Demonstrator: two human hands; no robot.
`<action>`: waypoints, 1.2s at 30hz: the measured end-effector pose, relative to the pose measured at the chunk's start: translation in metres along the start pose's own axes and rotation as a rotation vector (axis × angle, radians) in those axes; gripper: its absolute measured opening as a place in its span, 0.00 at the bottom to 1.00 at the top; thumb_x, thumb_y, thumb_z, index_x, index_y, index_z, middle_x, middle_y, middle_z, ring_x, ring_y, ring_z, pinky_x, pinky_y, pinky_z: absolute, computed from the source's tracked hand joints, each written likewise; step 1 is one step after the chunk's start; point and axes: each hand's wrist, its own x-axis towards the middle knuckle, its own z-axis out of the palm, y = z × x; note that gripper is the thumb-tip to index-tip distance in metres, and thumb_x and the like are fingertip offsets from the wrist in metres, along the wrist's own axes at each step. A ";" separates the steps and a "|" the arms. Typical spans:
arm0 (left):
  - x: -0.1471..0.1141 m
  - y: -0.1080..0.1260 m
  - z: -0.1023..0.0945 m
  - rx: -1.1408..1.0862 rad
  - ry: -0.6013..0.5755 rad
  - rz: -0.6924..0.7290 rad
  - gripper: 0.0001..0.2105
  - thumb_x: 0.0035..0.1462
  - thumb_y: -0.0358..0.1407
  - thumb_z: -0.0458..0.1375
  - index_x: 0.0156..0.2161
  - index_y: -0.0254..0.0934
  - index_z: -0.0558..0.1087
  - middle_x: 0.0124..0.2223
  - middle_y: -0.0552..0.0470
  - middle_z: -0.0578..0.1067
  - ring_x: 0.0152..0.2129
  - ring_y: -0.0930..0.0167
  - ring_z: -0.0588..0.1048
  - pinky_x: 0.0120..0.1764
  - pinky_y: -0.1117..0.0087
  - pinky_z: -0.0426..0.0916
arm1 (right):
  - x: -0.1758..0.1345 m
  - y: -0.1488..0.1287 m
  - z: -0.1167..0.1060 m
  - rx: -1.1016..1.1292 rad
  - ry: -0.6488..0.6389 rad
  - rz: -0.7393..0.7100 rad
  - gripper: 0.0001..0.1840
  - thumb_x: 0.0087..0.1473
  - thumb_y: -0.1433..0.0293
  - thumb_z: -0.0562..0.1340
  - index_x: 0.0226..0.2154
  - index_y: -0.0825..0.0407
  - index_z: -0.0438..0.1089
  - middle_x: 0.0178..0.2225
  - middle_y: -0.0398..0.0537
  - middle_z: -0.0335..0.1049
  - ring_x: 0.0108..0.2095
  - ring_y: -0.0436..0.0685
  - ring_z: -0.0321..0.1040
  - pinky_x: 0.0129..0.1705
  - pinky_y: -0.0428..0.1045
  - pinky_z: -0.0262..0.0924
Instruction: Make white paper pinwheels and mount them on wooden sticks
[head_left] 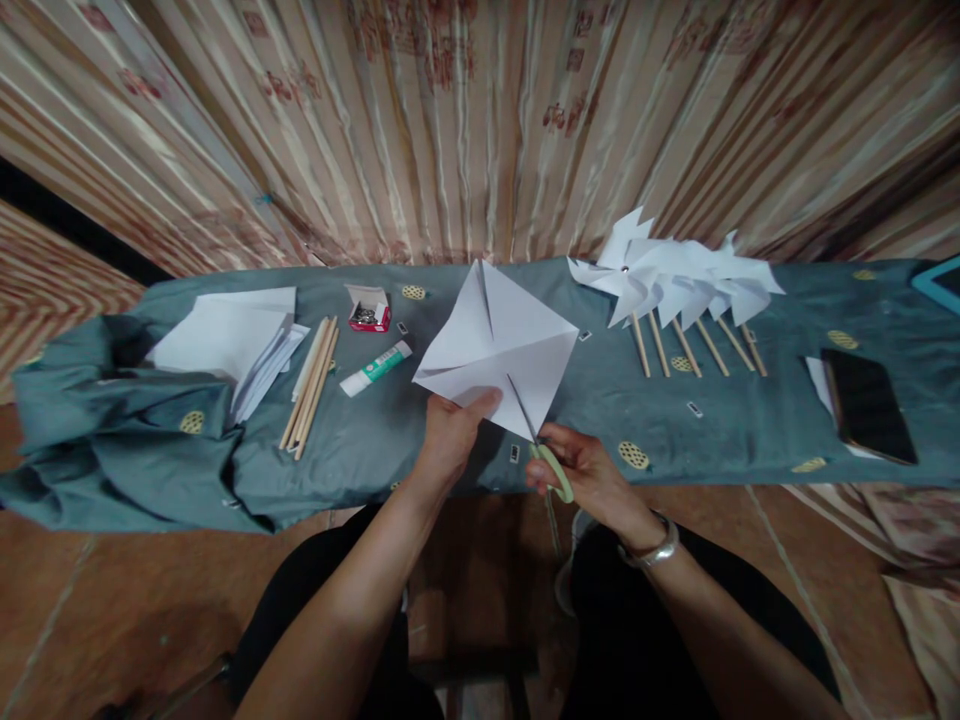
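My left hand (452, 432) grips the near edge of a white paper square (525, 335), thumb on top. Slits run from the paper's corners toward its middle. In my right hand (581, 465) is a pair of scissors (555, 468) with light green handles. Their blades lie across the paper's near right corner, pointing toward its centre. Left of the paper lie a glue stick (376, 368) and a small red box (369, 310), its lid up, holding small metal pieces. Several white paper pinwheels (626, 268) on wooden sticks lie in an overlapping row at the right.
Loose white paper sheets (217, 335) and several wooden sticks (311, 390) lie at the left. A dark phone (868, 405) rests on white paper at the right, and a blue-edged object (937, 285) sits beyond it. A grey-green cloth (480, 480) covers the table; a curtain (450, 130) hangs behind.
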 end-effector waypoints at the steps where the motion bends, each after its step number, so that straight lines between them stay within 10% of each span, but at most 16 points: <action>1: 0.000 0.000 0.000 0.002 0.001 -0.002 0.14 0.38 0.33 0.68 0.35 0.34 0.77 0.36 0.50 0.80 0.32 0.67 0.76 0.41 0.64 0.69 | 0.000 0.000 0.000 0.001 0.001 0.004 0.25 0.37 0.53 0.73 0.30 0.52 0.68 0.20 0.38 0.67 0.20 0.46 0.62 0.21 0.42 0.58; 36: -0.007 0.003 0.006 -0.006 -0.001 -0.063 0.14 0.35 0.31 0.68 0.32 0.35 0.76 0.33 0.51 0.80 0.30 0.68 0.75 0.40 0.65 0.69 | -0.001 -0.005 0.000 0.014 0.031 -0.008 0.26 0.38 0.55 0.72 0.37 0.52 0.70 0.20 0.38 0.68 0.20 0.48 0.63 0.22 0.44 0.59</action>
